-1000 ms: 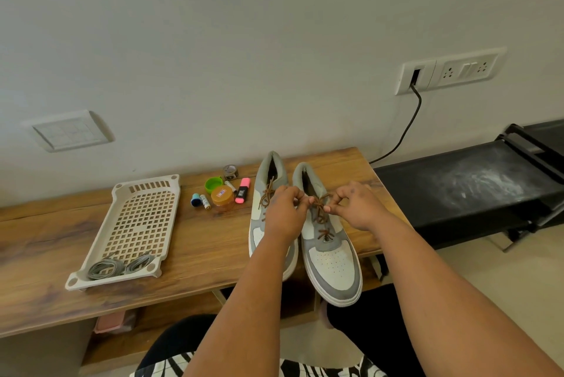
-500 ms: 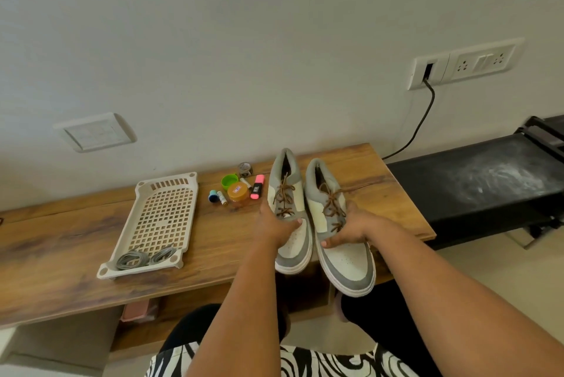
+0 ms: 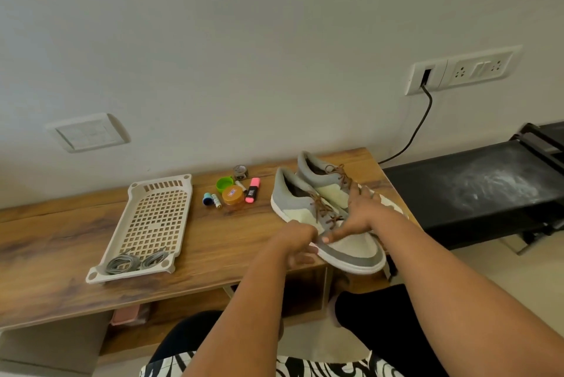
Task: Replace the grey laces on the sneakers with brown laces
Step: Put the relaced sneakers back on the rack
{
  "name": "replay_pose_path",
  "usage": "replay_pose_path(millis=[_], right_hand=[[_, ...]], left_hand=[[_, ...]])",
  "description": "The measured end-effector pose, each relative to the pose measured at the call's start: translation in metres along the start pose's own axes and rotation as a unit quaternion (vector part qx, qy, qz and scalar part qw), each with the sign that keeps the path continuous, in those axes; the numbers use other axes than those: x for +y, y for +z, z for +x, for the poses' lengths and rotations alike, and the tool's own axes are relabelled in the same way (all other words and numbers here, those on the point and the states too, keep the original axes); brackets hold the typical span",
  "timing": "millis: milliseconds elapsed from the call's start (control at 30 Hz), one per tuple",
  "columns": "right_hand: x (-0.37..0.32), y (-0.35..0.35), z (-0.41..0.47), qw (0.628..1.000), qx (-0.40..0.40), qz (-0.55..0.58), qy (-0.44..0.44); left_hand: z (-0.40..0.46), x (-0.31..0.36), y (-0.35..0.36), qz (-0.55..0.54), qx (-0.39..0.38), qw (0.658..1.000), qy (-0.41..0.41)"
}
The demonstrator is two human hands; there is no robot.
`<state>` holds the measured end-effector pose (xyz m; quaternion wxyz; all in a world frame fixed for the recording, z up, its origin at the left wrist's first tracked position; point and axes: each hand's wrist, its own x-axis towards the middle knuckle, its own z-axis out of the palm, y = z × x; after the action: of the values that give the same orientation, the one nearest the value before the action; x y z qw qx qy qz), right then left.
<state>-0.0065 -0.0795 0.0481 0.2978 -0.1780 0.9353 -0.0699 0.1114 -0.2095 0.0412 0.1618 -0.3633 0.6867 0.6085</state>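
Observation:
Two grey-and-white sneakers lie side by side at the right end of the wooden table, turned diagonally with their toes toward the near right. The near sneaker and the far sneaker both carry brown laces. My left hand grips the near sneaker's left side by the toe, fingers curled under its edge. My right hand lies across both sneakers with fingers straight and spread. Two bundles of grey laces sit in the near end of a beige perforated tray.
Between tray and sneakers stand small items: an orange-lidded jar, a green cap, a pink highlighter and a tape roll. A black bench adjoins the table on the right. A cable hangs from the wall socket.
My hands left the brown lace of the right sneaker and took hold of both sneakers. The pair has turned from straight to diagonal, toes swung right.

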Motion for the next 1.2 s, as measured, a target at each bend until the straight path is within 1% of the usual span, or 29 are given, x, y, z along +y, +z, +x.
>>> replay_pose_path(millis=[33,67,100,133,167,200,233,267,367,400,433,533,633,700,733,767,833,867,900,933,967,1033,1067,1100,1133,1200], right_hand=[[0.0,0.0,-0.002,1.0,0.001,-0.03,0.005],[0.0,0.002,-0.001,0.999,0.004,-0.052,0.005],[0.001,0.004,0.002,0.998,0.007,-0.062,0.005],[0.002,0.004,0.006,0.998,0.011,-0.065,0.002],[0.002,0.004,0.01,0.998,0.014,-0.066,-0.003],[0.004,0.001,0.014,0.997,0.017,-0.071,-0.01],[0.006,-0.004,0.017,0.996,0.018,-0.083,-0.02],[0.01,-0.008,0.02,0.995,0.015,-0.096,-0.032],[0.024,-0.025,0.032,0.99,0.003,-0.129,-0.06],[0.028,-0.031,0.035,0.988,0.0,-0.141,-0.068],[0.032,-0.037,0.039,0.985,0.0,-0.154,-0.074],[0.042,-0.053,0.057,0.979,0.01,-0.184,-0.091],[0.049,-0.062,0.072,0.972,0.053,-0.204,-0.103],[0.058,-0.065,0.074,0.971,0.104,-0.19,-0.1],[0.066,-0.065,0.073,0.972,0.134,-0.173,-0.09],[0.074,-0.063,0.07,0.973,0.164,-0.142,-0.074],[0.089,-0.05,0.06,0.977,0.21,-0.02,-0.027],[0.095,-0.038,0.054,0.974,0.216,0.066,0.009],[0.097,-0.025,0.047,0.963,0.207,0.166,0.051],[0.096,-0.011,0.042,0.942,0.177,0.27,0.092],[0.094,0.001,0.033,0.912,0.127,0.374,0.116],[0.085,0.012,0.014,0.834,0.005,0.541,0.109],[0.082,0.012,0.006,0.806,-0.035,0.584,0.095],[0.08,0.012,0.0,0.798,-0.057,0.594,0.081],[0.08,0.012,-0.005,0.804,-0.066,0.587,0.066],[0.081,0.012,-0.011,0.829,-0.075,0.553,0.047]], left_hand=[[-0.001,0.005,-0.001,0.081,0.027,0.996,0.024],[-0.001,0.01,-0.004,0.17,0.081,0.98,0.062],[0.002,0.014,-0.008,0.242,0.154,0.951,0.114],[0.005,0.021,-0.013,0.291,0.217,0.917,0.169],[0.008,0.028,-0.018,0.324,0.266,0.881,0.221],[0.013,0.037,-0.024,0.357,0.289,0.847,0.267],[0.019,0.045,-0.029,0.397,0.287,0.821,0.293],[0.025,0.054,-0.033,0.438,0.261,0.804,0.304],[0.057,0.082,-0.04,0.565,0.181,0.75,0.294],[0.069,0.089,-0.043,0.592,0.159,0.738,0.284],[0.079,0.093,-0.044,0.608,0.137,0.734,0.27],[0.101,0.099,-0.043,0.617,0.087,0.746,0.237],[0.105,0.097,-0.041,0.608,0.113,0.748,0.241],[0.098,0.095,-0.04,0.621,0.129,0.743,0.212],[0.094,0.094,-0.04,0.627,0.127,0.744,0.192],[0.091,0.092,-0.04,0.624,0.122,0.752,0.175],[0.081,0.085,-0.04,0.587,0.111,0.788,0.15],[0.075,0.08,-0.041,0.563,0.11,0.807,0.14],[0.069,0.076,-0.041,0.541,0.114,0.823,0.132],[0.066,0.071,-0.041,0.513,0.114,0.842,0.121],[0.059,0.064,-0.041,0.464,0.1,0.873,0.112],[0.048,0.049,-0.035,0.282,0.032,0.956,0.077],[0.043,0.042,-0.029,0.191,0.001,0.98,0.051],[0.038,0.036,-0.024,0.123,-0.017,0.992,0.029],[0.033,0.03,-0.018,0.075,-0.021,0.997,0.013],[0.025,0.025,-0.008,-0.001,-0.005,1.0,-0.004]])
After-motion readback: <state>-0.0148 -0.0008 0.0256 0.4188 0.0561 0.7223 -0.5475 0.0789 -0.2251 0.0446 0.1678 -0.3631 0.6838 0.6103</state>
